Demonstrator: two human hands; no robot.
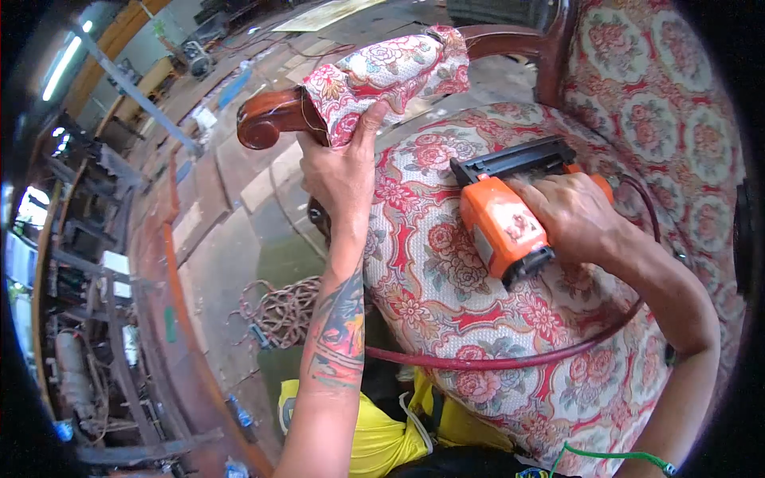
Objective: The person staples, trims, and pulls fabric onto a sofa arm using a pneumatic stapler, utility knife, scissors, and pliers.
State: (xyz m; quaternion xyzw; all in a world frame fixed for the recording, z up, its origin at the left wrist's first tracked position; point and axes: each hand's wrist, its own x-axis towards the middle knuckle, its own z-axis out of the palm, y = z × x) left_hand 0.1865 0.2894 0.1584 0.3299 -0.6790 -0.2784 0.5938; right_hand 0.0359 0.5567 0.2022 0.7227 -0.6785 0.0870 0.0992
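My left hand (343, 171) grips the floral fabric (390, 68) draped over the chair's wooden armrest (275, 115), with the thumb pressed on the cloth and the other fingers hidden beneath. In my right hand (578, 215) is an orange and black pneumatic staple gun (502, 223), held over the floral seat cushion (446, 271). Its black magazine points toward the backrest. A dark red air hose (510, 362) loops from the gun across the front of the seat. The fabric's lower edge hangs loose and uneven along the armrest.
The upholstered backrest (637, 95) rises at the right. A heap of coiled rope or cord (287, 315) lies on the floor left of the seat. Racks with metal parts (76, 374) line the far left. Flat boards (335, 14) lie on the floor at the back.
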